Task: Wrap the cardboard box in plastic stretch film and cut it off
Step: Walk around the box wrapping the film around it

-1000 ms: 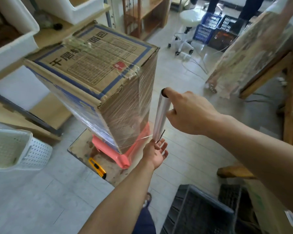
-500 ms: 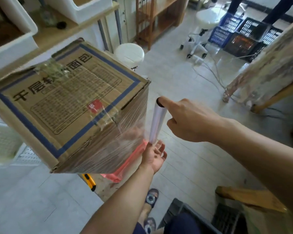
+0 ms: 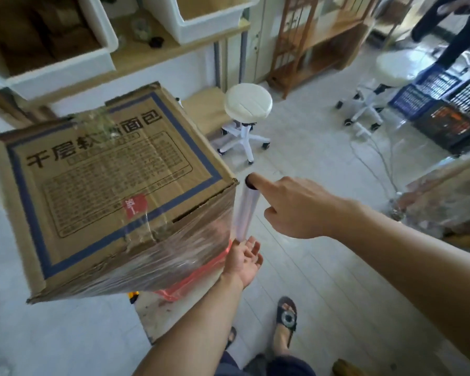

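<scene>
Pale tiled floor (image 3: 323, 280) fills most of the view. A wooden shelf (image 3: 147, 54) with white bins (image 3: 209, 28) crosses the upper left, a white stool (image 3: 248, 103) stands at upper centre, and stacked crates (image 3: 432, 96) sit at the right edge.

Cardboard box (image 3: 111, 185): left of centre, top face with blue border and printing toward the camera. Its visible side is covered in stretch film (image 3: 196, 240). It stands on a red support (image 3: 185, 283) set on a worn board (image 3: 158, 318). A yellow knife (image 3: 134, 295) shows partly under the box's lower edge.

Film roll (image 3: 246, 213): upright, just right of the box's near corner.

Right hand (image 3: 296, 210): forefinger pushed into the top opening of the roll's core, remaining fingers curled in.

Left hand (image 3: 243, 260): palm up beneath the roll, fingers loosely spread, fingertips at its bottom end.
</scene>
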`<state>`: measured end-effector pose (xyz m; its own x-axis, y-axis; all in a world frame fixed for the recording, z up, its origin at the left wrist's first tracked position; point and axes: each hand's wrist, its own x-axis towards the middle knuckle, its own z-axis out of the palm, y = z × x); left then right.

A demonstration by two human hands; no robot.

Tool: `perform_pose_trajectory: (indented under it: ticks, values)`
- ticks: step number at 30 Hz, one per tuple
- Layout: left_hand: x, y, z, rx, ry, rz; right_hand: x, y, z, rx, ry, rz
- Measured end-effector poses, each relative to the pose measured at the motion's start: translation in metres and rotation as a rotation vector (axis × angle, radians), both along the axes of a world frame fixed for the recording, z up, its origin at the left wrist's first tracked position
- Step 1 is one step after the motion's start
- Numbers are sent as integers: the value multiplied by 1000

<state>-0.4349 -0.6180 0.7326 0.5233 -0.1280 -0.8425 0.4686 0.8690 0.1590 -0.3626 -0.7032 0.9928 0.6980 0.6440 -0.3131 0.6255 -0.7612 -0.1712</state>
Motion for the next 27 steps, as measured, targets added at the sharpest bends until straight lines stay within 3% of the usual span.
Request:
perform_pose_trajectory:
  ticks: [8, 19, 27]
  values:
    - [42, -23, -1, 48, 35, 309, 46, -6, -2, 4, -10, 249]
    - [85, -36, -7, -22, 18, 477, 117, 4, -5, -12, 38, 409]
    - [126, -27, -9, 57, 33, 563, 169, 26, -17, 32, 22, 575]
